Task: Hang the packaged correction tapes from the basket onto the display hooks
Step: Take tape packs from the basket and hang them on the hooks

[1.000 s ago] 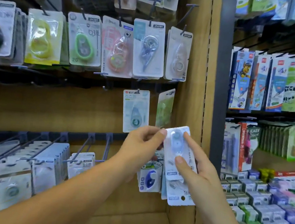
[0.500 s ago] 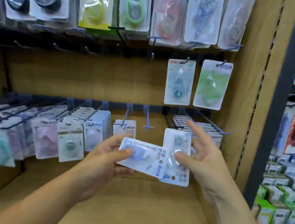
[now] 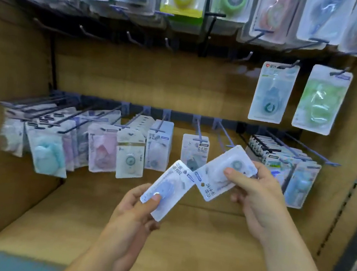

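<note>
At six o'clock, before the lower shelf, the left hand (image 3: 136, 206) pinches a blue pack (image 3: 167, 189), thumb on its blister and fingers behind, so that grip is closed on it. At four o'clock the right hand (image 3: 255, 195) grips a white pack (image 3: 224, 171) the same way, thumb on the face, fingers curled behind. Both packs tilt, and their near corners meet or almost meet; I cannot tell which. Neither is on a hook yet.

Much of the job looks done. The lower rail (image 3: 175, 113), from nine to three o'clock, carries many hung packs, and a teal pack (image 3: 271, 94) and a green pack (image 3: 321, 100) hang at two o'clock. What is left, at the least, is the two in hand. A bare hook (image 3: 224, 138) stands just above the white pack and seems a likely home, beside a hook bearing a single pack (image 3: 194, 152). The basket is out of view, so I cannot say how many remain there.

Half a second ago the blue pack lay flat across the white one; now they are drawn apart, one to each hand. The right forefinger, straight then, has folded behind its pack.
</note>
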Available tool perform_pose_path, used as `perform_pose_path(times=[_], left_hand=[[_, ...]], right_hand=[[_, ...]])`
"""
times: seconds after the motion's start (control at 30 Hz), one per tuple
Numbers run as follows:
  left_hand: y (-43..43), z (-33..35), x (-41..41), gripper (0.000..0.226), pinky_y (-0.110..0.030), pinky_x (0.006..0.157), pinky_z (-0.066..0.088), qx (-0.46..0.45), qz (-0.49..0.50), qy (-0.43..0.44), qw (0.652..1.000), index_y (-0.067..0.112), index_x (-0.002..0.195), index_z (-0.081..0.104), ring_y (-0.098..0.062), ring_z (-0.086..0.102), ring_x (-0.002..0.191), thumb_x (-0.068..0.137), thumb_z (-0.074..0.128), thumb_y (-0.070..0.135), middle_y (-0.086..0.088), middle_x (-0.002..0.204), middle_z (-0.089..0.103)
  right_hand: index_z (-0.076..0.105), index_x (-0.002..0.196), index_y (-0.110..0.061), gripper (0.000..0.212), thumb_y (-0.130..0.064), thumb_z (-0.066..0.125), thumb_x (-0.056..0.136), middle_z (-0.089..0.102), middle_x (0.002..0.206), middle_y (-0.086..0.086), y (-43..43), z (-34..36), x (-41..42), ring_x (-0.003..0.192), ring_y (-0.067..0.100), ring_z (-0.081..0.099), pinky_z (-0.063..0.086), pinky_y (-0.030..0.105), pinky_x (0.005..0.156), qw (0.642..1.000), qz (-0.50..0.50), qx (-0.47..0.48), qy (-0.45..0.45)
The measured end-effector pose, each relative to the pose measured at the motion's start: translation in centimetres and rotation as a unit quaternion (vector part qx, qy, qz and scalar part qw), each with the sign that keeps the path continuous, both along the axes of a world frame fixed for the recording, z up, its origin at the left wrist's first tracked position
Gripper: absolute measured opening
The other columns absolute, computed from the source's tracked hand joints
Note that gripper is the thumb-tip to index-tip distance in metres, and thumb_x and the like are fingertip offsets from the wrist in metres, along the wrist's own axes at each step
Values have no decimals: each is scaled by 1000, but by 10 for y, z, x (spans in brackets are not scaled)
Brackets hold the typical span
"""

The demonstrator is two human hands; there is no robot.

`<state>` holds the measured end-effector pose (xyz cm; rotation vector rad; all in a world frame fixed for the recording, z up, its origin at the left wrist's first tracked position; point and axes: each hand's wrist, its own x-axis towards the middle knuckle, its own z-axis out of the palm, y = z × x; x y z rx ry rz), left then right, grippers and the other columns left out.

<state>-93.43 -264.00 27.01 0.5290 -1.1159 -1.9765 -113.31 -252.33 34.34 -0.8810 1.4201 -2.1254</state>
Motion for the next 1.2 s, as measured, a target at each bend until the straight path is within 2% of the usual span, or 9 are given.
perform_pose_path(times=[0.07, 0.2, 0.4, 0.53, 0.63, 0.73, 0.93, 1.07, 1.2], left_hand=[[-3, -4, 4, 36, -39, 73, 54, 22, 7, 9, 1000, 9, 124, 63, -27, 63, 84, 89, 71, 6, -22, 124, 72], [-8, -4, 9, 36, -45, 84, 64, 22, -5, 2, 1000, 6, 124, 66, -36, 68, 94, 90, 69, -5, -22, 119, 73], [-12, -2, 12, 25, -47, 86, 63, -22, 26, -51, 998, 4, 117, 67, -31, 76, 102, 92, 71, 0, -15, 113, 77], [-23, 5, 7, 25, -51, 94, 61, -126, 77, -112, 983, 17, 117, 71, -24, 76, 104, 94, 73, 7, 0, 107, 80], [-40, 18, 2, 35, -42, 91, 61, -222, 70, -123, 965, 32, 126, 68, -15, 74, 107, 99, 68, 9, 11, 113, 78], [-55, 23, -4, 40, -29, 84, 61, -269, 70, -113, 954, 35, 133, 65, -6, 72, 107, 103, 63, 9, 16, 118, 76], [-83, 27, -18, 46, -16, 76, 56, -292, 75, -124, 945, 44, 132, 61, 1, 70, 107, 103, 63, 9, 21, 119, 75], [-95, 25, -30, 43, -12, 74, 53, -286, 87, -111, 948, 38, 130, 63, 3, 71, 101, 100, 67, 8, 15, 116, 77], [-103, 23, -41, 33, -27, 76, 60, -224, 223, -155, 936, 27, 107, 66, -11, 76, 83, 83, 88, 19, 3, 89, 79]], right_hand=[[60, 105, -9, 30, 6, 74, 83, 76, 94, 9, -7, -2, 4, 76, 21, 73, 53, 31, 53, 999, -2, -15, -45], [56, 121, 5, 43, 18, 68, 82, 75, 111, 23, -14, -7, 20, 96, 39, 77, 62, 52, 85, 996, 40, -8, -85], [69, 108, -11, 31, 1, 74, 80, 78, 102, 9, -28, -18, 42, 83, 20, 72, 49, 36, 63, 994, 82, 48, -56], [57, 95, -3, 27, 11, 72, 77, 77, 95, 20, -35, -22, 43, 72, 31, 74, 56, 51, 81, 991, 76, 31, -109], [55, 107, -2, 32, 15, 67, 83, 78, 100, 20, -42, -25, 45, 77, 35, 76, 56, 58, 93, 988, 81, 20, -127], [65, 120, -9, 39, 10, 66, 86, 78, 110, 14, -50, -28, 51, 91, 31, 76, 55, 53, 92, 989, 82, 19, -119], [71, 112, -8, 33, 2, 75, 81, 76, 113, 20, -66, -37, 58, 75, 24, 66, 40, 32, 62, 991, 61, 25, -115], [69, 112, -2, 28, 7, 71, 85, 76, 110, 22, -77, -37, 55, 84, 36, 72, 56, 44, 70, 992, 35, 6, -119], [72, 112, -6, 18, -2, 68, 95, 79, 104, 12, -89, -41, 55, 95, 35, 76, 62, 45, 78, 998, 15, 23, -63]])
